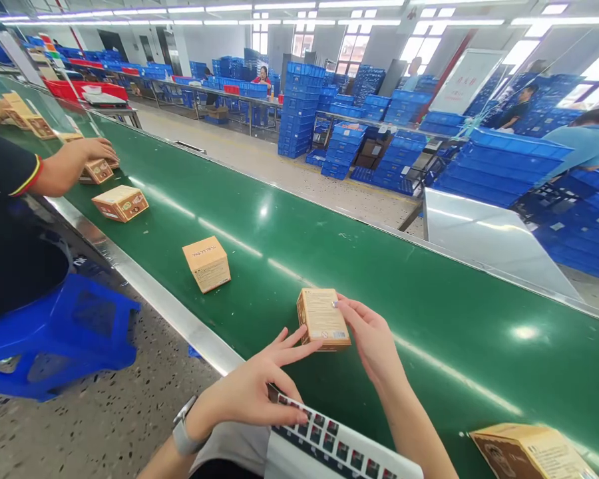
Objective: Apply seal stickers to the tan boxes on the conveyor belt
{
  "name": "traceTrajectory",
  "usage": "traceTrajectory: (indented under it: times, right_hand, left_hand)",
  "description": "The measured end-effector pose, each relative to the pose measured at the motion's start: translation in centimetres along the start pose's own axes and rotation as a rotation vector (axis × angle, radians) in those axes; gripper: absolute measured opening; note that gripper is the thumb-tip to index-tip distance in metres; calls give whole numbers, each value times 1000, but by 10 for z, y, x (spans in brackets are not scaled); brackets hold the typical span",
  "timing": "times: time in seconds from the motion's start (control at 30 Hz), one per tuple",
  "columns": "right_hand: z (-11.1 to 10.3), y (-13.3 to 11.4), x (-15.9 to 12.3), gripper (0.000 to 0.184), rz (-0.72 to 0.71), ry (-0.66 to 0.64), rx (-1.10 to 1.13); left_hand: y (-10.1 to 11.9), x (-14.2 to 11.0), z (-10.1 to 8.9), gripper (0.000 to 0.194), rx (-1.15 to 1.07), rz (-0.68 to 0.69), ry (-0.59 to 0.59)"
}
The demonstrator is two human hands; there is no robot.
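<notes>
A small tan and brown cardboard box (pixel 319 316) sits on the green conveyor belt, its printed text face up. My right hand (pixel 374 336) grips its right edge, with a small shiny spot at the fingertip that I cannot make out. My left hand (pixel 259 379) pinches a sheet of small dark and red stickers (pixel 342 446) under the thumb, while its outstretched fingers touch the box's near side. Another box (pixel 207 264) lies to the left on the belt. At the lower right a further box (pixel 534 452) is cut off by the frame.
Up the green belt (pixel 269 229), a co-worker's hand (pixel 87 156) rests on a box, with another box (pixel 120 203) nearby. A blue stool (pixel 74 326) stands left of the belt's metal edge. Stacked blue crates (pixel 299 110) and a metal sheet (pixel 489 239) lie beyond.
</notes>
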State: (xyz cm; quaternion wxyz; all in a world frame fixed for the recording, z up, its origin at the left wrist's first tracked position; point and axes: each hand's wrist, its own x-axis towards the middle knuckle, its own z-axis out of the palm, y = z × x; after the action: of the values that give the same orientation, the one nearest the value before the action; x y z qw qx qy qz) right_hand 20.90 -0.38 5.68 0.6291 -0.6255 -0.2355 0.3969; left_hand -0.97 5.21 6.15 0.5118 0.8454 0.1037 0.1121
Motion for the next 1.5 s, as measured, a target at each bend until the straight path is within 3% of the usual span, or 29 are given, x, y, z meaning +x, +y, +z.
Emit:
traceTrajectory:
  times: [0.3,0.6,0.7,0.77,0.87,0.97,1.03,1.13,1.2,1.33,1.5]
  right_hand:
    - [-9,3,-14,47,-19,100,-46]
    - [-27,4,-23,43,-132,189,-302]
    - [-33,1,-21,50,-182,258,-382]
    - [-41,-5,-20,56,-210,311,-434]
    - [-58,-19,-29,47,-235,328,-533]
    - [-73,-33,-55,35,-369,222,-742]
    - [-76,-40,-77,26,-544,56,-867]
    - [-71,-40,-101,17,-829,-189,-978]
    - [-65,-35,-108,16,-951,-264,-1047]
    - [-60,-23,-108,13,-1030,-305,-1159]
    - [-58,-22,-107,13,-1066,-342,-1074]
  left_hand:
    - [3,8,2,3,-43,36,-61]
    - [8,20,13,2,-135,104,-126]
    - [6,24,19,3,-158,111,-141]
    - [5,25,24,5,-161,124,-137]
    - [10,22,30,8,-202,99,-62]
    - [19,15,32,11,-285,-21,86]
    - [26,10,32,13,-296,-123,165]
    - [35,5,31,16,-237,-217,210]
    - [39,3,31,17,-201,-225,218]
    - [43,1,33,20,-172,-233,237]
    - [43,-1,32,21,-196,-314,293]
